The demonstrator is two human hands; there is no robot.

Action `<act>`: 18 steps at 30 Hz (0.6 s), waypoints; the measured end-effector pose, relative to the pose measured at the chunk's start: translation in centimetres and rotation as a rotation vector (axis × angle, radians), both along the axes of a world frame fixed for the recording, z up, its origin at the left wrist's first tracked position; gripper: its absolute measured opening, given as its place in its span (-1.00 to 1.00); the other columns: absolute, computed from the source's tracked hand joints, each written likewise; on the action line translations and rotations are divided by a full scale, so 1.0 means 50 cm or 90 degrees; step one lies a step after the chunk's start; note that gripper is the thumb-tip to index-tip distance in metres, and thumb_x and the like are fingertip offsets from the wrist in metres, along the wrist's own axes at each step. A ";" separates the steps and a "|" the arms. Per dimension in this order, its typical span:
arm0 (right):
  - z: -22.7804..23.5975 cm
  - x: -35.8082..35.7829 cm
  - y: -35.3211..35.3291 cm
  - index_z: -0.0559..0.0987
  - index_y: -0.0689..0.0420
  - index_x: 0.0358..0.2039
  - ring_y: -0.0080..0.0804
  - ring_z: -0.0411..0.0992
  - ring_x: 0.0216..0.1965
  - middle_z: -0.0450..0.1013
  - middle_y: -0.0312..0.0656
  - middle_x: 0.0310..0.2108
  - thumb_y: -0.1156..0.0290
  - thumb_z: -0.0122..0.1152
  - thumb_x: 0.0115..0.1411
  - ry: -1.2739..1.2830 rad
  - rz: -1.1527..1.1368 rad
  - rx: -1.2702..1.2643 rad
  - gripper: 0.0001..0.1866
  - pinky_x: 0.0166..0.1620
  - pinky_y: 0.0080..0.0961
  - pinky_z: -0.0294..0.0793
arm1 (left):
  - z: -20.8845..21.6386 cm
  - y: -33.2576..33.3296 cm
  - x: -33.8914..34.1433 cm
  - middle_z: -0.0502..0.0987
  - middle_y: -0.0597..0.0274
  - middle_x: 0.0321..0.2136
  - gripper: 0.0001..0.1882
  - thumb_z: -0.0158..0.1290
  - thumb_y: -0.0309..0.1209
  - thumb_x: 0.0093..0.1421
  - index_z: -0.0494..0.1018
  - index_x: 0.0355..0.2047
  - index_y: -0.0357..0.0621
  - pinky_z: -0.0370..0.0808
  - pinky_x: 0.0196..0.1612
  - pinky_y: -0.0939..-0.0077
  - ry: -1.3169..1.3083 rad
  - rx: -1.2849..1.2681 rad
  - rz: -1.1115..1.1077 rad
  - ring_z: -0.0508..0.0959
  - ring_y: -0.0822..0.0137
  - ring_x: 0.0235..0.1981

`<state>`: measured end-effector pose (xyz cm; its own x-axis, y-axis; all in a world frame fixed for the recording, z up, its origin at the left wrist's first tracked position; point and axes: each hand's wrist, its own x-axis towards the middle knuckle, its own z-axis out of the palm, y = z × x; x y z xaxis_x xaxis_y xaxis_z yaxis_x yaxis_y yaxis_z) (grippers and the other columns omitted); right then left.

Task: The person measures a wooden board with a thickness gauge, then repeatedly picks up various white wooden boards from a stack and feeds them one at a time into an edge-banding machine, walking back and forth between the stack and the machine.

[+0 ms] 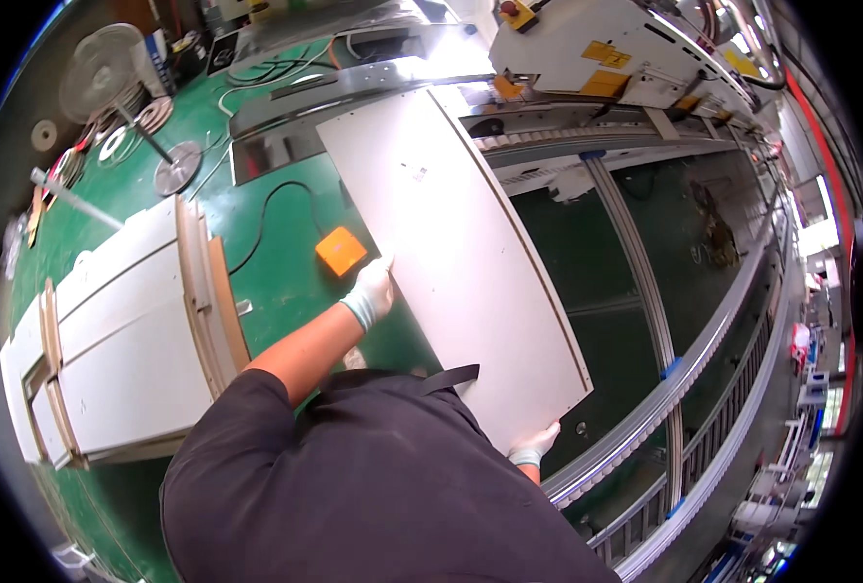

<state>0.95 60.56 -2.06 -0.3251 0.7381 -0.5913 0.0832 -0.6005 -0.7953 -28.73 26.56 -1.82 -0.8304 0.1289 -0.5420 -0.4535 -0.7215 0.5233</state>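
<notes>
Two gloved hands (372, 291) (536, 445), one white board (475, 262), right fingers (551, 429) seemingly gripping

Green flr (286, 291); strong glare (459, 53) top ctr. Round fan (96, 76) upper L, coiled cable (153, 119) nr it. White machine housing (556, 44) w/ yellow labels (604, 84) upper R; long metal rails (626, 430) below. Red strip (820, 151) down R side, bright panes (820, 235) beside it.

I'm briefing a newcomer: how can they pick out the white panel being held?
Find the metal conveyor frame on the right. Left of it, one long white panel slants across the middle of the view. Unlike the stacked panels at far left, it is held: gloved left hand on its left edge, gloved right hand at its near end.
</notes>
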 end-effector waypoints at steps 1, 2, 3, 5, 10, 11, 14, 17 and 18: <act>0.021 -0.010 -0.029 0.41 0.15 0.11 -0.18 0.33 0.10 0.37 -0.20 0.10 -0.10 -0.18 0.28 -0.005 -0.008 0.004 -0.37 0.14 -0.24 0.33 | 0.001 -0.005 -0.024 0.43 0.10 0.13 -0.55 -0.20 -0.14 0.42 0.30 0.14 -0.19 0.35 0.23 0.11 0.004 0.006 -0.013 0.44 0.19 0.12; 0.034 -0.014 -0.049 0.40 0.16 0.12 -0.16 0.32 0.11 0.36 -0.19 0.11 -0.10 -0.18 0.28 -0.015 -0.018 0.009 -0.37 0.15 -0.24 0.32 | -0.003 -0.016 -0.042 0.44 0.11 0.12 -0.55 -0.20 -0.13 0.43 0.31 0.14 -0.19 0.37 0.21 0.12 -0.008 -0.003 -0.072 0.46 0.19 0.11; 0.000 0.004 -0.035 0.39 0.17 0.15 -0.12 0.32 0.13 0.36 -0.15 0.13 -0.06 -0.16 0.29 0.019 -0.017 -0.022 -0.38 0.18 -0.20 0.31 | -0.005 -0.022 -0.055 0.46 0.12 0.10 -0.54 -0.21 -0.12 0.43 0.32 0.14 -0.20 0.39 0.19 0.12 -0.023 -0.013 -0.133 0.48 0.20 0.09; 0.009 0.012 -0.037 0.38 0.17 0.15 -0.10 0.34 0.13 0.37 -0.13 0.12 -0.03 -0.14 0.29 0.026 -0.004 -0.014 -0.39 0.19 -0.18 0.31 | 0.015 -0.048 -0.098 0.49 0.08 0.06 -0.48 -0.19 -0.04 0.41 0.38 0.08 -0.25 0.41 0.15 0.20 0.041 -0.255 -0.228 0.51 0.10 0.05; 0.081 -0.042 -0.070 0.40 0.15 0.16 -0.05 0.39 0.10 0.42 -0.11 0.09 0.02 0.06 0.28 0.042 0.043 -0.088 -0.42 0.16 -0.05 0.37 | 0.065 -0.190 -0.265 0.49 -0.25 -0.04 -0.38 -0.09 0.04 0.30 0.45 -0.05 -0.40 0.39 0.09 0.14 0.324 -1.081 -0.030 0.47 -0.14 0.00; 0.102 -0.064 -0.086 0.40 0.15 0.16 -0.05 0.39 0.10 0.42 -0.11 0.09 0.02 0.06 0.28 0.037 0.039 -0.088 -0.42 0.16 -0.05 0.37 | 0.050 -0.211 -0.305 0.50 -0.25 -0.07 -0.39 -0.09 0.04 0.31 0.46 -0.06 -0.38 0.39 0.07 0.12 0.314 -1.084 -0.042 0.48 -0.14 -0.02; 0.134 -0.105 -0.108 0.40 0.14 0.16 -0.04 0.39 0.09 0.42 -0.11 0.09 0.00 0.13 0.26 -0.064 0.042 -0.059 -0.41 0.16 -0.01 0.36 | 0.087 -0.196 -0.386 0.55 -0.23 -0.14 -0.40 -0.09 0.03 0.31 0.49 -0.11 -0.38 0.41 0.03 0.13 0.295 -1.006 -0.162 0.51 -0.18 -0.08; 0.126 -0.116 -0.103 0.37 0.16 0.18 -0.13 0.41 0.06 0.40 -0.13 0.10 -0.04 0.17 0.25 -0.086 0.033 -0.121 -0.35 0.10 -0.13 0.43 | 0.065 -0.190 -0.455 0.61 -0.07 -0.24 -0.31 -0.05 0.10 0.31 0.51 -0.19 -0.49 0.44 -0.05 0.30 0.161 -0.751 -0.168 0.57 0.08 -0.18; 0.129 -0.133 -0.105 0.37 0.16 0.18 -0.13 0.41 0.06 0.40 -0.13 0.10 -0.04 0.17 0.25 -0.094 0.037 -0.130 -0.35 0.10 -0.13 0.43 | 0.044 -0.198 -0.474 0.61 -0.07 -0.24 -0.31 -0.05 0.10 0.31 0.51 -0.19 -0.49 0.44 -0.05 0.30 0.151 -0.758 -0.170 0.57 0.08 -0.18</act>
<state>-5.68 55.32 4.42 -0.2631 0.5816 -0.7698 0.2279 -0.7378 -0.6353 -52.41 16.66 0.37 -0.9471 -0.1610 -0.2775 -0.3181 0.3586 0.8776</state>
